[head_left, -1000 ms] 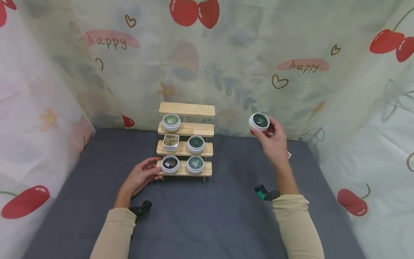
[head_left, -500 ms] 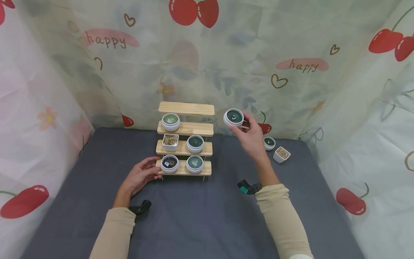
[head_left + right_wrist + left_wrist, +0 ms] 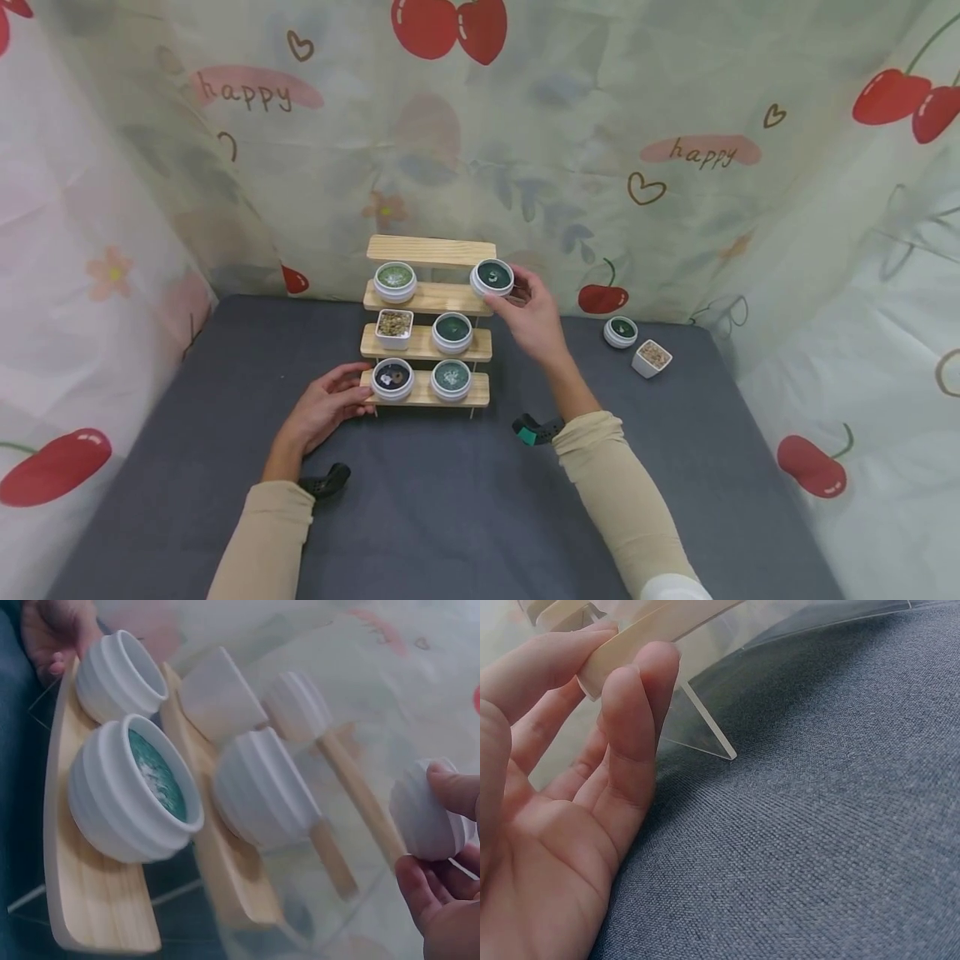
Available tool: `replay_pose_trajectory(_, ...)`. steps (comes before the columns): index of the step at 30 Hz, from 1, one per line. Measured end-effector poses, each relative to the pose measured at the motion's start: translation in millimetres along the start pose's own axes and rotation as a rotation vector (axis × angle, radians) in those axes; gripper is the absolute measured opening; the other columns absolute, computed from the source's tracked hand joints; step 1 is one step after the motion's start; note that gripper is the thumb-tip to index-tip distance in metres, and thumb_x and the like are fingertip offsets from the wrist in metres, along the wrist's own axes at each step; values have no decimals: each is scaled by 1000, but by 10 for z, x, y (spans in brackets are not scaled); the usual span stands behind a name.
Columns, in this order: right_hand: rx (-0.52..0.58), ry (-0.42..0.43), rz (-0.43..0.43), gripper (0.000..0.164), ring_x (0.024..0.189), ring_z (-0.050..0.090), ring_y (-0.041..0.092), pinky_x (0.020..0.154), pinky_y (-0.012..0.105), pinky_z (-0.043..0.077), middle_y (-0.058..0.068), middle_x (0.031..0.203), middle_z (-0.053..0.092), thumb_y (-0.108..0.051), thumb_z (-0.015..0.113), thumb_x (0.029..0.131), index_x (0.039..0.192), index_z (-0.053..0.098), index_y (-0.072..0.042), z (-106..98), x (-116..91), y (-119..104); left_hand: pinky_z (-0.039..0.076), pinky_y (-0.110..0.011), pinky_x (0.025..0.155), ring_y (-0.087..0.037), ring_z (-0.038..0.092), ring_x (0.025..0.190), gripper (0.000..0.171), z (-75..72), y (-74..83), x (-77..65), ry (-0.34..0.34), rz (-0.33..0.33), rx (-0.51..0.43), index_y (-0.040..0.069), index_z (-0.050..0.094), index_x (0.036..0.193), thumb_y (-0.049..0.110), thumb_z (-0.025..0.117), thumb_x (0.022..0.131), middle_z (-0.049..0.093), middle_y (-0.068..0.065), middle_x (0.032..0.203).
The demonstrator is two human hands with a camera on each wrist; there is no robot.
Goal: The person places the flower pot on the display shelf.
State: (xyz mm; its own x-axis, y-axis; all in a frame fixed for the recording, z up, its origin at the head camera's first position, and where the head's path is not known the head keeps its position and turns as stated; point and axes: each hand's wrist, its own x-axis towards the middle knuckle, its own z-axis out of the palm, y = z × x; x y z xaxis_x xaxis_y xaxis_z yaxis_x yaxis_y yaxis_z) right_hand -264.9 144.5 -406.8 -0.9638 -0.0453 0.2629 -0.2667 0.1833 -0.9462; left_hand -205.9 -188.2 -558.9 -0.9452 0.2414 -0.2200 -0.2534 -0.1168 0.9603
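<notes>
A four-tier wooden display stand (image 3: 431, 250) with clear side supports stands on the table. My left hand (image 3: 318, 412) grips the left end of its lowest shelf; the left wrist view shows thumb and fingers pinching the board end (image 3: 600, 667). Between the thumb and fingers of my right hand (image 3: 534, 321) is a small white round pot (image 3: 491, 292) with dark green contents. It is held at the right end of the second shelf from the top. In the right wrist view this ribbed pot (image 3: 421, 814) is by the shelf's end; I cannot tell whether it touches the wood.
On the shelves sit a light-green-filled pot (image 3: 395, 283), a square pot (image 3: 393, 331) of grains, a dark green one (image 3: 452, 333) and two front pots (image 3: 392, 380). Right of the stand, a round pot (image 3: 621, 332) and a square pot (image 3: 651, 359) rest on grey cloth (image 3: 450, 517).
My right hand has carried the round pot leftward from the right side to the stand, uncovering the two pots on the table. The left hand has kept its place on the lowest shelf.
</notes>
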Motion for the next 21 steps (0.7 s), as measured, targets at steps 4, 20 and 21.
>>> replay_pose_trajectory(4,38,0,5,60,123,60,32,108,45,50,21,134,61,-5,79,88,141,51,2,145,44,31,59,-26,78,-15,73,84,61,2,-5,1,2,3,11,9,42,150,18,72,97,69,1,106)
replay_pose_trajectory(20,58,1,19,57,111,63,23,88,20,50,20,127,66,-5,82,85,135,56,0,467,168,193,60,-25,78,-15,73,84,59,-12,-10,-6,-12,15,-1,9,43,148,17,72,96,69,0,105)
replay_pose_trajectory(21,54,0,20,57,111,63,22,87,19,49,20,127,66,-6,82,85,135,56,0,473,170,200,60,-25,78,-15,73,84,59,-13,-8,-8,-11,16,-3,9,43,148,17,72,96,69,0,105)
